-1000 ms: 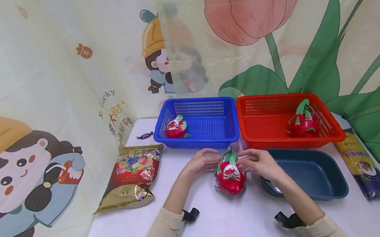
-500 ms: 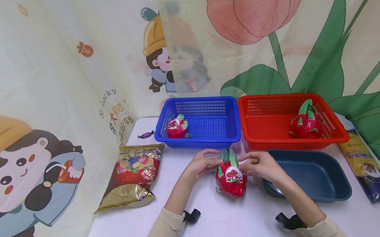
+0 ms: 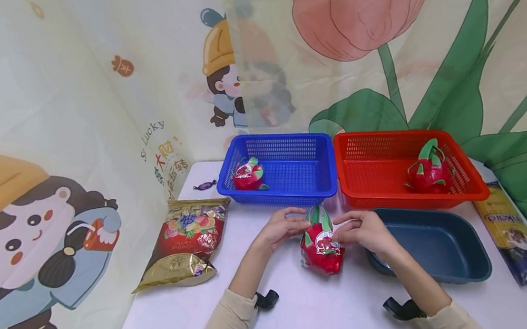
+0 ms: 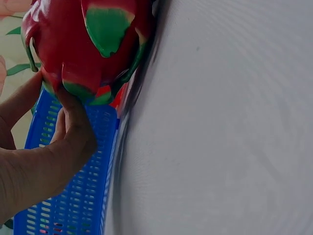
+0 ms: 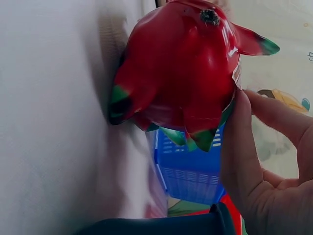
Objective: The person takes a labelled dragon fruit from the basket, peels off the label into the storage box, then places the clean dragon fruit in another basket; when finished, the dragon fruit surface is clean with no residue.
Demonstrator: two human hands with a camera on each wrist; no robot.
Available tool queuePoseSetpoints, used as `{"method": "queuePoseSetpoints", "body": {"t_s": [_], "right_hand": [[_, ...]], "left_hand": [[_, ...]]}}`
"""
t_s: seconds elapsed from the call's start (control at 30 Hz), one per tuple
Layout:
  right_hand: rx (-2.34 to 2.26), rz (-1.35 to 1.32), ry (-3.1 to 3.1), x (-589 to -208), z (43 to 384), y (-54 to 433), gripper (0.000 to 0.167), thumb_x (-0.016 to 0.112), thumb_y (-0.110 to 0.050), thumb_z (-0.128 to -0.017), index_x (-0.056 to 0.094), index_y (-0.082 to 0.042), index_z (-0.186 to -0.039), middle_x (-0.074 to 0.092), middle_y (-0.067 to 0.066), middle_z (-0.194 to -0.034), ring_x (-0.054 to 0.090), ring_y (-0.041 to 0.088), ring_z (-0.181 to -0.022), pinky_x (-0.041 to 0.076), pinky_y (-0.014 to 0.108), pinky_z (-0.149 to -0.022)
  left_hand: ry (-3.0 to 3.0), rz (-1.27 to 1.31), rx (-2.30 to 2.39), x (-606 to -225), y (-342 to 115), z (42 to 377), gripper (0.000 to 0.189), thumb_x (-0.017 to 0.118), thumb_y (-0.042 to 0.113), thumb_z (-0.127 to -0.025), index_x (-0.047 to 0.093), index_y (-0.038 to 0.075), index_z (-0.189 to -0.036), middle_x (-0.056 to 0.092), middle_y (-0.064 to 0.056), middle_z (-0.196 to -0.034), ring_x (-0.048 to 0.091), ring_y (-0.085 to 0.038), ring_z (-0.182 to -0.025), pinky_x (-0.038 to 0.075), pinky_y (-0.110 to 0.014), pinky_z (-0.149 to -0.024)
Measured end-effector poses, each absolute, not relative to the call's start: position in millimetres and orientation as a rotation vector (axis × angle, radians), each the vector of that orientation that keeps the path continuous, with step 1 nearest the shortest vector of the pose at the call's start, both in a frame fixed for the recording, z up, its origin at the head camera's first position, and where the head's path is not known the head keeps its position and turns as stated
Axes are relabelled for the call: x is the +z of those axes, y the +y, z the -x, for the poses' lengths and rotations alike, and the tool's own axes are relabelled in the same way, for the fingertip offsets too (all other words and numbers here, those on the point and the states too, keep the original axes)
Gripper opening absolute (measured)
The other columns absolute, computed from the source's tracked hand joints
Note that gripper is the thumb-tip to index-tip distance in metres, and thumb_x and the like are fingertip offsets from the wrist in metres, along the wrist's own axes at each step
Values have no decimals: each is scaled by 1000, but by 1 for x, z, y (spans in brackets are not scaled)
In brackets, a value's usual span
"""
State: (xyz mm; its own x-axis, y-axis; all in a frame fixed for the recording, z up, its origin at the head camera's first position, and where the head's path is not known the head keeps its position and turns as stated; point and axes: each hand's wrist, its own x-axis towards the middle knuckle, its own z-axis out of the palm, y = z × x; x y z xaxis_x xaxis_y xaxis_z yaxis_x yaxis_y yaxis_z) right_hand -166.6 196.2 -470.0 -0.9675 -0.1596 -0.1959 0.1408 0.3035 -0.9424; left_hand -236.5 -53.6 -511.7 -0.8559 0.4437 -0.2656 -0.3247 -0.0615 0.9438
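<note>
A glossy red dragon fruit (image 3: 322,261) with green-tipped scales and a round white-and-red label (image 3: 326,243) lies on the white table between both hands. My left hand (image 3: 280,229) holds its left side near the green leaves. In the left wrist view the thumb and forefinger of my left hand (image 4: 54,142) meet at a scale's tip. My right hand (image 3: 366,233) holds the right side, its fingertips at the label's edge. In the right wrist view the thumb and forefinger of my right hand (image 5: 266,161) come together against the dragon fruit (image 5: 181,68).
Behind stand a blue basket (image 3: 291,200) and a red basket (image 3: 405,202), each with one dragon fruit inside. A dark blue tub (image 3: 435,246) sits right. A candy bag (image 3: 181,246) and wrapped candy (image 3: 205,185) lie left. A yellow-and-blue packet (image 3: 520,240) lies far right.
The dragon fruit has turned slightly, bringing its label towards the right hand. The right fingers have moved in to the label's edge; the left fingers have closed in at the left side.
</note>
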Motion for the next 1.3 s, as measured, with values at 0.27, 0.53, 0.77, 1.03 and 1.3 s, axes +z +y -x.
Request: {"method": "queuePoseSetpoints", "body": {"t_s": [0.27,0.53,0.77,1.03,1.3], "right_hand": [[-1713,53,2349,-474,166,195,44,88,-19,-85,71,1,-120,79,11,-95,73,25,-87,64,40,-81],[-1790,101,2289,-472,167,191,41,85,-12,-88,69,6,-122,78,17,-97,75,27,-88,65,35,-77],[-1781,100,2284,-475,167,190,43,86,-15,-87,70,5,-122,79,15,-98,76,25,-90,65,32,-77],[-1869,36,2071,-483,171,193,44,83,-17,-90,69,5,-125,80,11,-103,75,20,-96,62,31,-83],[-1919,-10,1933,-489,174,194,42,82,-15,-90,68,5,-125,80,8,-104,75,20,-98,61,35,-89]], "left_hand": [[1760,-126,1930,-513,-52,234,50,74,10,-95,58,-12,-137,74,-18,-116,73,-14,-91,61,-34,-92],[1848,-90,1949,-513,-49,232,47,79,11,-91,64,-13,-130,77,-14,-106,73,-13,-82,63,-32,-86],[1844,-81,1975,-515,-49,232,44,79,9,-90,67,-11,-128,77,-16,-109,73,-12,-81,63,-32,-84],[1874,-66,1979,-517,-50,233,39,79,9,-88,72,-8,-123,79,-13,-103,72,-9,-77,63,-29,-80],[1874,-89,1970,-517,-51,234,40,78,7,-88,71,-10,-123,79,-12,-99,71,-8,-75,63,-28,-79]]}}
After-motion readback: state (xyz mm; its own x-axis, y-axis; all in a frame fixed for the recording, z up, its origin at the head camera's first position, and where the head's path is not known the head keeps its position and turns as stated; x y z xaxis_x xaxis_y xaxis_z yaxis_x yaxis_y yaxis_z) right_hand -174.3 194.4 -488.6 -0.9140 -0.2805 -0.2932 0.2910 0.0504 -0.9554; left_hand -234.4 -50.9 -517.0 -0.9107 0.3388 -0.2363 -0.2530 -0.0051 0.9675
